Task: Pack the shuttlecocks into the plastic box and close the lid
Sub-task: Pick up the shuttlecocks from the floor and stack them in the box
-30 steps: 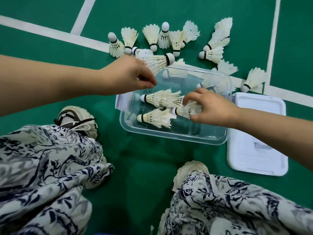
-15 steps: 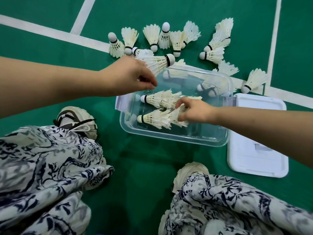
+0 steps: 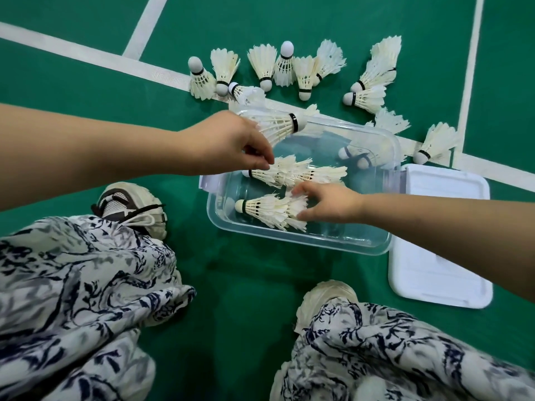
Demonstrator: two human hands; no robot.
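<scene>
A clear plastic box (image 3: 304, 241) sits open on the green floor. My left hand (image 3: 231, 146) hovers over its far left corner and grips a white shuttlecock (image 3: 282, 127) by the feathers, cork pointing right. Inside the box my right hand (image 3: 327, 202) pinches the feather end of the front nested shuttlecocks (image 3: 266, 209), whose cork points left. Another nested row (image 3: 283, 172) lies behind it in the box. Several loose shuttlecocks (image 3: 304, 73) lie on the floor beyond the box. The white lid (image 3: 440, 241) lies flat to the right of the box.
My two pale shoes (image 3: 133, 209) (image 3: 327, 299) and patterned trouser legs (image 3: 86, 299) fill the near floor in front of the box. White court lines (image 3: 86, 55) cross the floor behind it. More shuttlecocks (image 3: 437, 141) lie past the box's far right corner.
My right hand slid left inside the box, pushing its shuttlecock into the feathers of the front one. My left hand, still holding its shuttlecock, drifted slightly toward the box.
</scene>
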